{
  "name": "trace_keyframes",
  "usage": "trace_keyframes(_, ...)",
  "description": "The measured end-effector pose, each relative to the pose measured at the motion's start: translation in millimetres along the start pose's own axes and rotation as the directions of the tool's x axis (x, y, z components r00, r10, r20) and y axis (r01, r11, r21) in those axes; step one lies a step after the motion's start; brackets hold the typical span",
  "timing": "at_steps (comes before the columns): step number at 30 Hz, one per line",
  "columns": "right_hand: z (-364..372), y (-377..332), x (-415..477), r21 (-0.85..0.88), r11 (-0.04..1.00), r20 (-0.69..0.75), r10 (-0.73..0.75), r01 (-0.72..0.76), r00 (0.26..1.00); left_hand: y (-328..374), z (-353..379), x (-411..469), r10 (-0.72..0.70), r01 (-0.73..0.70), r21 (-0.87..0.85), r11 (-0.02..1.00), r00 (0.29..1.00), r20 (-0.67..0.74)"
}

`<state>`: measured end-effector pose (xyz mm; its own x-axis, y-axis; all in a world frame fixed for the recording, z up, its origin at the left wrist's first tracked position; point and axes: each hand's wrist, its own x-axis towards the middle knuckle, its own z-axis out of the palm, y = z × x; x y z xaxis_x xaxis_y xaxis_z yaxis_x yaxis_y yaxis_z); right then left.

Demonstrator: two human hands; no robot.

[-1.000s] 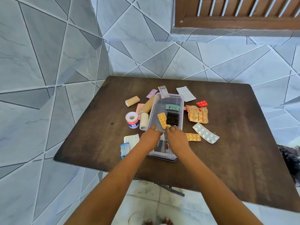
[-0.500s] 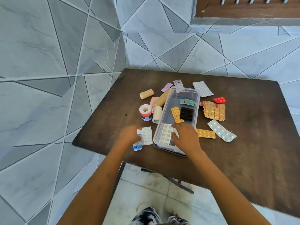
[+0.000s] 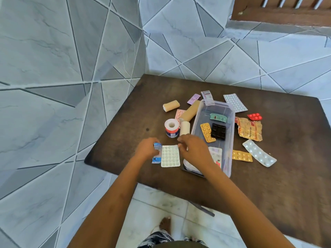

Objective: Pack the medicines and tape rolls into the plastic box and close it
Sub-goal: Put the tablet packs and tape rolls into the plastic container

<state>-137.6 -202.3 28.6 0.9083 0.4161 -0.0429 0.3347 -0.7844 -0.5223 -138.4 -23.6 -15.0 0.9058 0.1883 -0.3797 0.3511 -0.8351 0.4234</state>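
A clear plastic box (image 3: 231, 122) stands open on the brown table (image 3: 286, 176). It holds a green strip (image 3: 218, 117), an orange blister (image 3: 207, 132), a black blister (image 3: 218, 131) and a white-pink blister (image 3: 215, 154). Left of the box lies a white blister pack (image 3: 170, 155). My left hand (image 3: 146, 149) curls around a blue strip (image 3: 157, 153) at that pack's left edge. My right hand (image 3: 195, 149) pinches the pack's top right corner and hides the box's near left corner. A white tape roll (image 3: 172, 128), a white roll (image 3: 184, 128) and two beige rolls (image 3: 171, 106) (image 3: 190, 110) lie further left.
Right of the box lie an orange foil packet (image 3: 249, 128), a red blister (image 3: 254, 116), a silver blister (image 3: 259, 153) and an orange blister (image 3: 242, 156). A white blister (image 3: 235, 102), a purple sachet (image 3: 193, 98) and a sachet strip (image 3: 207, 97) sit at the far end. Tiled walls stand close behind and left.
My right hand left the box and moved left to the white blister pack. My left hand closed on the blue strip beside it. The camera view shifted left and down.
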Motion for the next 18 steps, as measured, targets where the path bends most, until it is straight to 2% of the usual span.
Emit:
trace_keyframes(3, 29.3, -19.3, 24.9, -0.262, 0.965, 0.237, 0.051, 0.013, 0.97, -11.2, -12.9, 5.6, -0.014, 0.013, -0.073, 0.997, 1.0, -0.01)
trace_keyframes(6, 59.1, -24.1, 39.1, -0.422, 0.906, 0.346, 0.188, -0.027, 0.919, -24.4, -19.0, 7.6, -0.007, 0.005, -0.151, 0.988, 1.0, -0.014)
trace_keyframes(14, 73.5, -15.1, 59.7, -0.436, 0.887, 0.336, 0.314, -0.149, 0.888, -43.5, -31.3, 14.9, 0.013, -0.013, -0.248, 0.969, 1.0, -0.002)
trace_keyframes(18, 73.9, -12.1, 64.3, -0.521, 0.845, 0.315, 0.324, -0.122, 0.892, -33.2, -43.7, 18.1, 0.042, -0.045, -0.259, 0.965, 0.999, -0.017)
